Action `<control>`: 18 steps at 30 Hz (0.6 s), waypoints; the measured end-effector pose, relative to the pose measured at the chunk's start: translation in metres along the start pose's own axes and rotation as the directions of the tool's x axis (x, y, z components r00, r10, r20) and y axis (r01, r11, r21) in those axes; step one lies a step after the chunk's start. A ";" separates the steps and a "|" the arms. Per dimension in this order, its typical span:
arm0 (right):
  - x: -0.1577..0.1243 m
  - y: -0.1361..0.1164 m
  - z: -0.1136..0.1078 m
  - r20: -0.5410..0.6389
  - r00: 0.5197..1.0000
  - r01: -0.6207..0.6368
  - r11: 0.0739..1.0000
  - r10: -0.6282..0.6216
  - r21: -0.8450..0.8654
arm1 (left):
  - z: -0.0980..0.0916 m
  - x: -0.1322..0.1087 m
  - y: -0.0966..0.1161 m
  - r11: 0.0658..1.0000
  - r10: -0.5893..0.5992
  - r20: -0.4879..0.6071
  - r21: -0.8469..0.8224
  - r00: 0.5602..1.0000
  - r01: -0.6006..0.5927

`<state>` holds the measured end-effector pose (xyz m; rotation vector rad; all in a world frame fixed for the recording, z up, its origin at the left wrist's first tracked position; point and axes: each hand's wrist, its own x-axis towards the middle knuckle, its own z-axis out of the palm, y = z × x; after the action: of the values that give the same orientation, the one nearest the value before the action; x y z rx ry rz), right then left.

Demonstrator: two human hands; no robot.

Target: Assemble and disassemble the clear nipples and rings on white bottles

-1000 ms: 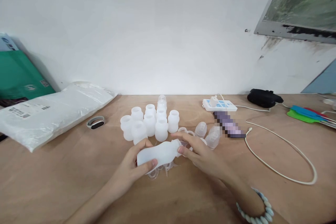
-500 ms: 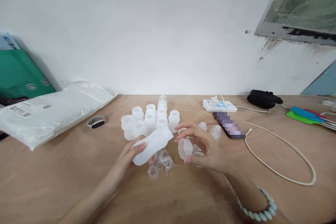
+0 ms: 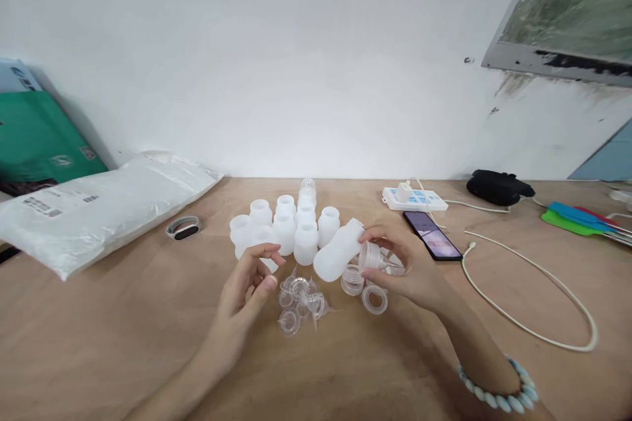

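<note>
My left hand [image 3: 245,289] is empty, its fingers curved and apart, left of a pile of clear pointed spout pieces [image 3: 300,302]. In my right hand [image 3: 407,270], thumb and fingers grip a clear ribbed screw collar [image 3: 369,258] with a pointed clear piece behind it. A white soft bottle [image 3: 336,253] is tilted, its neck against my right fingertips; whether they carry its weight I cannot tell. Below that hand are another clear collar [image 3: 352,281] and a flat clear ring [image 3: 374,300]. Several open white bottles [image 3: 306,245] stand behind.
One bottle at the back wears a clear dome cap [image 3: 307,188]. A phone [image 3: 434,235], a power strip [image 3: 429,200], a looped white cable [image 3: 548,276] and a black pouch [image 3: 498,188] lie right. Leftward are a wristband [image 3: 184,229] and a white plastic parcel [image 3: 113,200].
My left hand has let go of the white bottle, which has moved right to my right fingertips. My right hand has shifted slightly right, still holding a clear collar.
</note>
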<state>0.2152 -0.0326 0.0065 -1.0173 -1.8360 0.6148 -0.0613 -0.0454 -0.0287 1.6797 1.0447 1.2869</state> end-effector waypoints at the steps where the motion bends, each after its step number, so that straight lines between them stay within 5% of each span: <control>1: 0.001 0.001 -0.001 0.000 1.000 0.010 0.997 -0.010 -0.070 | -0.001 0.000 0.000 1.000 0.017 -0.020 0.000 1.000 -0.017; 9: 0.009 0.009 0.026 0.211 0.970 0.189 0.916 -0.119 -0.354 | -0.001 -0.001 0.004 0.999 0.038 -0.020 0.012 0.999 -0.037; 18: 0.018 0.028 0.044 0.224 0.947 0.318 0.774 -0.231 -0.547 | 0.000 -0.004 0.003 1.000 0.024 -0.012 0.017 1.000 -0.024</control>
<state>0.1827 -0.0024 -0.0255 -1.0677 -2.3199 -0.0760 -0.0618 -0.0497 -0.0273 1.7037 1.0484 1.3089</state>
